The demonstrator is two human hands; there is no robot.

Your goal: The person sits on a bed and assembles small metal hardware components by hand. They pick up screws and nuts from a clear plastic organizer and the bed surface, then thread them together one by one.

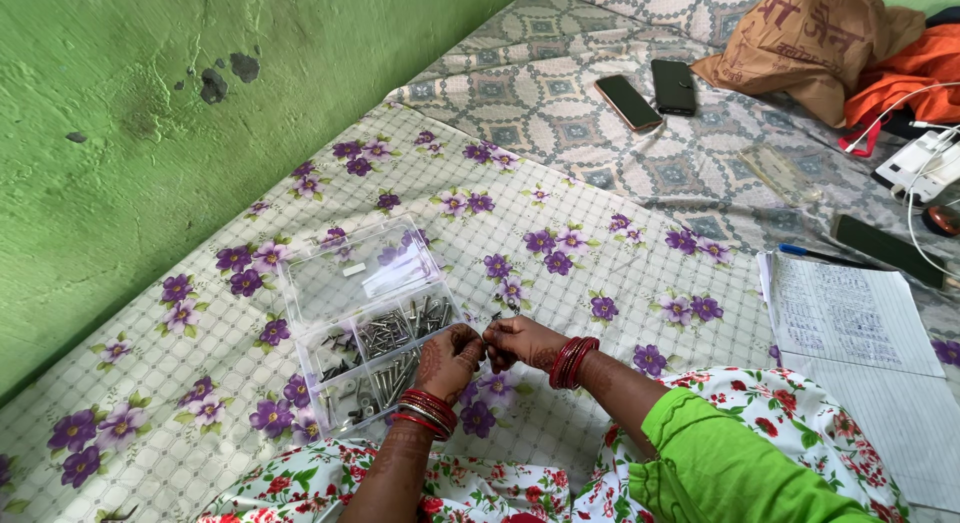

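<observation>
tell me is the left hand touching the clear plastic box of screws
Cannot tell. In the head view the left hand overlaps the near right edge of the clear plastic box, hiding any contact or gap.

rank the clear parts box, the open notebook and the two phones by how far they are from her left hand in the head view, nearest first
From the left hand:
1. Clear plastic parts box, right beside the hand on its left, on the flowered sheet.
2. Open notebook, off to the right, past the right hand.
3. Two phones, up at the far end of the bed, on the patterned sheet.
</observation>
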